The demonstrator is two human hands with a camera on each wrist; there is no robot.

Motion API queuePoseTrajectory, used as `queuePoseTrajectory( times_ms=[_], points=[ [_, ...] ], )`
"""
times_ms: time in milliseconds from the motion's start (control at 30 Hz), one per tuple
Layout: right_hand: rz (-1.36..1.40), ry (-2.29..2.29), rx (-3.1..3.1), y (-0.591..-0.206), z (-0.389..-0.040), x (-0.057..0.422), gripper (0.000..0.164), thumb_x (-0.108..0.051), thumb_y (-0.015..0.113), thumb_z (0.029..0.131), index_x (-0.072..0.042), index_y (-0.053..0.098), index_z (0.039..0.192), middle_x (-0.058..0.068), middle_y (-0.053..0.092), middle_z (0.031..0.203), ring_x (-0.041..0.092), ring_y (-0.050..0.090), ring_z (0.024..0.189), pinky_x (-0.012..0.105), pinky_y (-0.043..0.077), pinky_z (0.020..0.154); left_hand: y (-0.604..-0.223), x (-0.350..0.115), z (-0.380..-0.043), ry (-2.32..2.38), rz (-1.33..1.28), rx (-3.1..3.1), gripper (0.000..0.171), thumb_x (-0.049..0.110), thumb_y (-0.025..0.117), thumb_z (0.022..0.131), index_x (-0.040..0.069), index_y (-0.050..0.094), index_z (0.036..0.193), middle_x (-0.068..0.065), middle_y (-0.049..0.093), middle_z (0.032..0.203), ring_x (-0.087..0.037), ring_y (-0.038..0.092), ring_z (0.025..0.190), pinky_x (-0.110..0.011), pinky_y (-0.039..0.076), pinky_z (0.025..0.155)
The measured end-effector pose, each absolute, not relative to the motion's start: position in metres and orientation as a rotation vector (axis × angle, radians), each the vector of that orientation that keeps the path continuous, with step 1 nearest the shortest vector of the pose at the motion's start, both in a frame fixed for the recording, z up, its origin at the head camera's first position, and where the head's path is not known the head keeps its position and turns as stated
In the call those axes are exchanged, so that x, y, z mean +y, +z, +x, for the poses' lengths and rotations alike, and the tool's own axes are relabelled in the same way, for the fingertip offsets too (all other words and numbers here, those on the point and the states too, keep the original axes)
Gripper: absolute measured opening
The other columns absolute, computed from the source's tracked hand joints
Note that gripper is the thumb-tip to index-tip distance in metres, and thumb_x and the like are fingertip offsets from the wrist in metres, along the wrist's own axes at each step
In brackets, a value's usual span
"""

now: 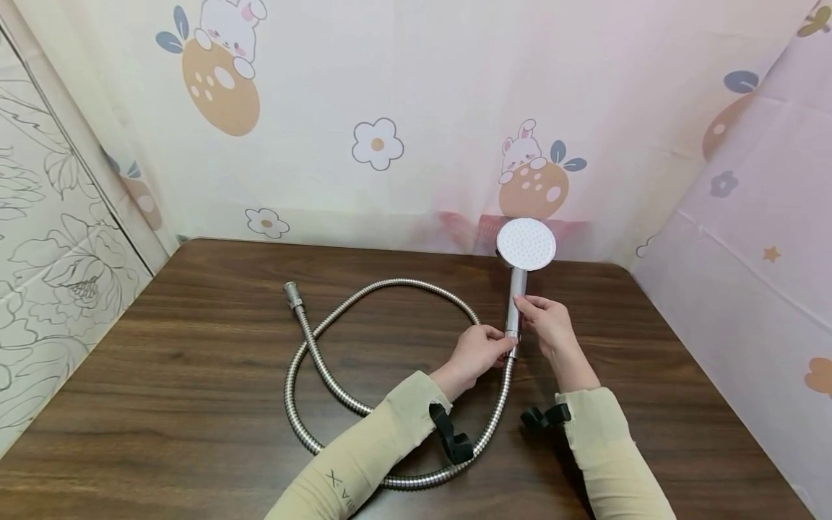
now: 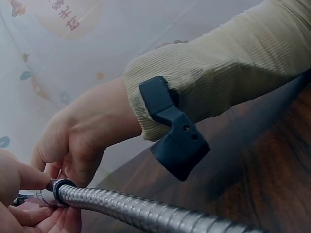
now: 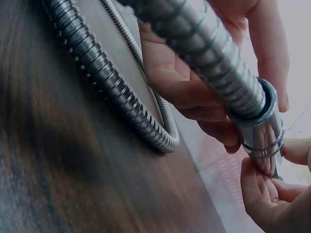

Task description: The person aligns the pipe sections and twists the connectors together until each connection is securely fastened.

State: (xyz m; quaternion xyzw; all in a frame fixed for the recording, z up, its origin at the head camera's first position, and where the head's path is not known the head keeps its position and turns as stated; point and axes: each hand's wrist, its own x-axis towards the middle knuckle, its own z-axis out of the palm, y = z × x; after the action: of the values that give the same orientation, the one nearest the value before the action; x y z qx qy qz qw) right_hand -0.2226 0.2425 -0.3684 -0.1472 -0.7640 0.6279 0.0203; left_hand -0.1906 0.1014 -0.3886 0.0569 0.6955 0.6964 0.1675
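Note:
A round handheld shower head (image 1: 526, 244) with a white nozzle face stands upright over the table, its chrome handle (image 1: 516, 292) pointing down. My right hand (image 1: 549, 325) grips the lower handle between thumb and fingers. Just below, my left hand (image 1: 474, 352) pinches the metal connector (image 3: 260, 128) at the hose end, thumb on one side and fingers on the other. The connector meets the handle's base in the right wrist view. From it the ribbed metal hose (image 1: 499, 404) runs down and loops across the table, passing under my left forearm.
The hose's other end fitting (image 1: 293, 294) lies toward the left on the dark wooden table (image 1: 195, 347). A patterned curtain (image 1: 422, 195) hangs behind the table's back edge. Black camera mounts (image 1: 451, 437) stick out from both sleeves near the hose.

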Motion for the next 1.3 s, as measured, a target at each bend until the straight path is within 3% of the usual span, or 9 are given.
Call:
queuePoseTrajectory(
  times_ms=[233, 500, 933, 1300],
  points=[
    [-0.450, 1.972, -2.400, -0.372, -0.222, 0.245, 0.052, -0.023, 0.058, 0.089, 0.014, 0.043, 0.124, -0.010, 0.053, 0.076, -0.001, 0.053, 0.068, 0.019, 0.048, 0.069, -0.395, 0.103, -0.190, 1.990, 0.193, 2.031, 0.019, 0.012, 0.065, 0.083, 0.002, 0.057, 0.097, -0.006, 0.062, 0.075, -0.011, 0.057, 0.060, -0.029, 0.053, 0.061],
    [-0.460, 1.947, -2.462, -0.377, -0.223, 0.244, 0.048, -0.021, 0.056, 0.090, 0.016, 0.046, 0.120, -0.012, 0.054, 0.069, 0.000, 0.052, 0.064, 0.018, 0.047, 0.063, -0.398, 0.103, -0.191, 1.967, 0.188, 2.021, 0.017, 0.011, 0.065, 0.083, 0.001, 0.056, 0.093, -0.005, 0.061, 0.071, -0.012, 0.058, 0.059, -0.029, 0.053, 0.061],
    [-0.484, 1.839, -2.603, -0.388, -0.225, 0.246, 0.052, -0.025, 0.054, 0.091, 0.016, 0.046, 0.122, 0.000, 0.053, 0.088, 0.001, 0.053, 0.068, 0.020, 0.048, 0.068, -0.398, 0.100, -0.190, 1.878, 0.196, 2.025, 0.019, 0.009, 0.067, 0.081, 0.001, 0.055, 0.091, -0.006, 0.063, 0.072, -0.011, 0.058, 0.060, -0.026, 0.053, 0.059],
    [-0.467, 1.865, -2.624, -0.389, -0.226, 0.245, 0.049, -0.022, 0.052, 0.092, 0.018, 0.045, 0.120, -0.006, 0.052, 0.077, -0.001, 0.052, 0.066, 0.018, 0.047, 0.064, -0.399, 0.101, -0.191, 1.856, 0.214, 2.030, 0.017, 0.007, 0.067, 0.081, 0.000, 0.055, 0.090, -0.008, 0.064, 0.071, -0.011, 0.057, 0.053, -0.027, 0.053, 0.056]
  ],
)
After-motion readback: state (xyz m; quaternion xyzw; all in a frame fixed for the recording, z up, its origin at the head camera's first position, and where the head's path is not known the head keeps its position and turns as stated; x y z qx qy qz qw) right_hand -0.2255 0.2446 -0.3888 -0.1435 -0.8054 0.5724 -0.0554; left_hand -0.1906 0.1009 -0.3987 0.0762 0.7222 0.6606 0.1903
